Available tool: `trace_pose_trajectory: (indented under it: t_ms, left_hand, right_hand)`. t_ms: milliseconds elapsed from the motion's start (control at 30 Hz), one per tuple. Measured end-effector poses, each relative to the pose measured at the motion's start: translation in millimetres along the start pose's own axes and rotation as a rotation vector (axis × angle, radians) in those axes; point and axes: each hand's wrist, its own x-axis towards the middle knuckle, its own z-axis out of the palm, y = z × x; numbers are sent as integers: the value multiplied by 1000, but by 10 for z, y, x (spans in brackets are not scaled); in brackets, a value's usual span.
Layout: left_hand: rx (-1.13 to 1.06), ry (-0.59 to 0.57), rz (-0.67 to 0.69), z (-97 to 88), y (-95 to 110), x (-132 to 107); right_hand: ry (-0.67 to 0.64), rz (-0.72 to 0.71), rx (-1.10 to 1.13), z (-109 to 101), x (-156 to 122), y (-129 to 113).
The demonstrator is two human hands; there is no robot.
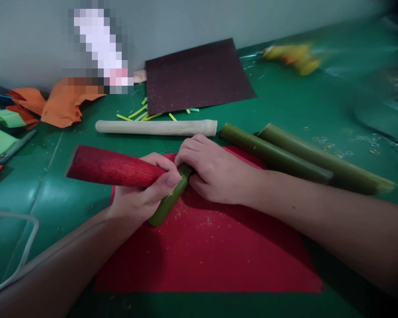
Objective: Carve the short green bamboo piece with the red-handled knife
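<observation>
My left hand (142,194) is closed around a red cylinder (109,168) that points up and to the left. Its thumb presses on a short green bamboo piece (167,203) lying tilted on a red sheet (212,247). My right hand (215,170) is curled over the upper end of that green piece, fingers bent down on it. Both hands meet at the middle of the frame. Pale dust specks lie on the red sheet below them.
Two long green bamboo tubes (292,154) lie to the right. A pale peeled stick (155,127) lies behind the hands. A dark sandpaper sheet (199,75) leans at the wall. Orange and green paper scraps (59,104) and scissors (6,154) sit at the left on the green table (285,106).
</observation>
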Motion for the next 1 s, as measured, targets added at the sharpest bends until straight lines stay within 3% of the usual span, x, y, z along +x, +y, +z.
trace_pose_trajectory:
  t_ms: [267, 433, 633, 1000]
  left_hand:
    - [-42, 59, 26, 74, 68, 34]
    - [-58, -5, 59, 81, 87, 61]
    - [-89, 59, 2, 74, 67, 41]
    - [-47, -5, 4, 24, 24, -8]
  right_hand:
    - [-6, -10, -11, -1, -5, -11]
    - [-9, -15, -19, 6, -9, -20]
    - [-12, -19, -14, 4, -8, -20]
    - [2, -31, -10, 5, -17, -1]
